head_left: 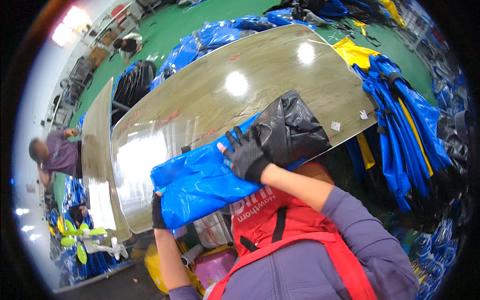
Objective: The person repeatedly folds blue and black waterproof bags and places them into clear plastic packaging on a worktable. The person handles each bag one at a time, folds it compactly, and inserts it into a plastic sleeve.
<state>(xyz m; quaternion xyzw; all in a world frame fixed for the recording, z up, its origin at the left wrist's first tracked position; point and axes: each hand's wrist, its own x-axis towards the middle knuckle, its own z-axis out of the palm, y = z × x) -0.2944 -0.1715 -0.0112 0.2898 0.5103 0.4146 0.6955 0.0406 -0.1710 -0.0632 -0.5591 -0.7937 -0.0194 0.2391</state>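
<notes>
A folded bag-like piece of blue [200, 185] and black [292, 127] glossy sheeting lies along the near edge of the table. At its left end my left hand [159, 212], in a dark fingerless glove, pinches the blue edge, thumb on top; the other fingers are mostly hidden. My right hand [246, 156], in a grey-striped black glove with bare fingertips, rests flat on the sheeting where blue meets black. Its fingers are spread. Whether the piece is a finished bag I cannot tell.
The table [280, 60] has a shiny, clear-covered top. Blue straps and sheeting [405, 115] hang over its right end. More blue bundles [215, 37] lie behind it. A second table [97, 150], a green fan [82, 237] and a person [62, 152] are at left.
</notes>
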